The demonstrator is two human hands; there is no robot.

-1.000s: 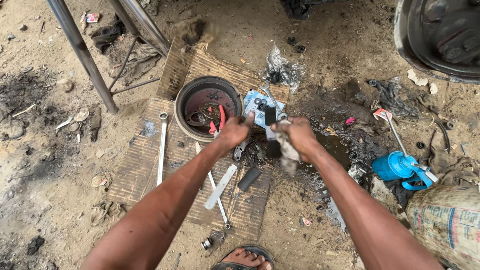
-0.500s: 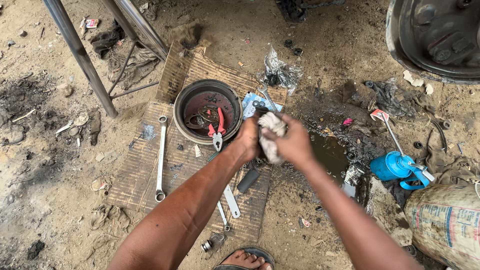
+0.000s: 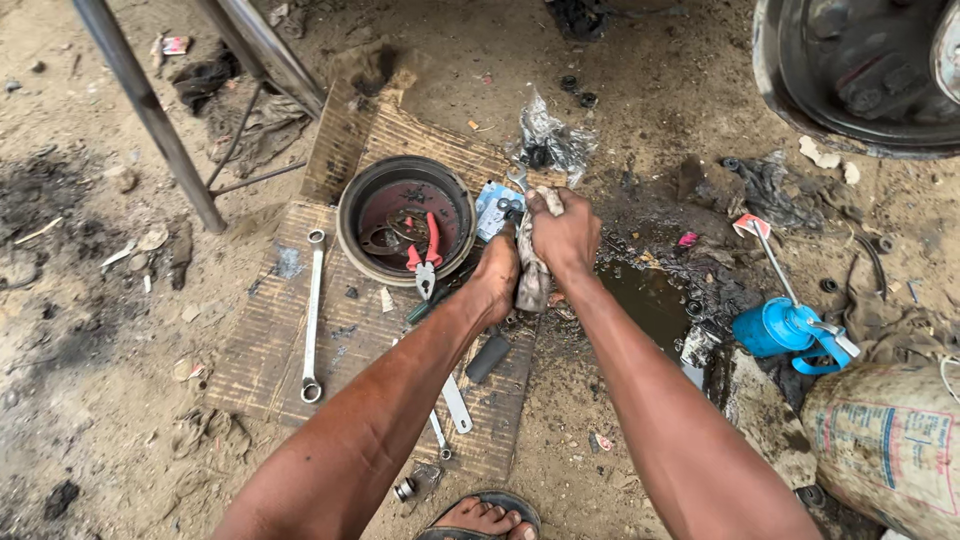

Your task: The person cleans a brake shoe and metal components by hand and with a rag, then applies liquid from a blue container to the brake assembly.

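Both hands are closed on one grimy rag (image 3: 532, 275), held just above the right edge of the cardboard sheet (image 3: 260, 350) on the dirt floor. His right hand (image 3: 566, 232) clenches the top of the cloth from above; his left hand (image 3: 497, 275) presses in from the side, fingers curled round the lower part. From where I stand it looks like the wiping step, with something small being rubbed clean inside the cloth, though the rag hides it and I can't tell what it is. To my eye the next move would need a firm twist of the cloth while the other hand keeps its grip, then unwrapping to check the surface.

Counting what lies around: one round metal drum (image 3: 405, 215) just left of the hands, with one pair of red-handled pliers (image 3: 428, 250) in it; one long ring spanner (image 3: 313, 315) lying on the cardboard, well left of the hands; two smaller flat wrenches (image 3: 455, 402) beneath the left forearm; one short black cylinder (image 3: 488, 357); one blue oil can (image 3: 785, 328) off to the right, beside one printed sack (image 3: 890, 450). One sandalled foot (image 3: 480, 517) shows at the bottom edge.
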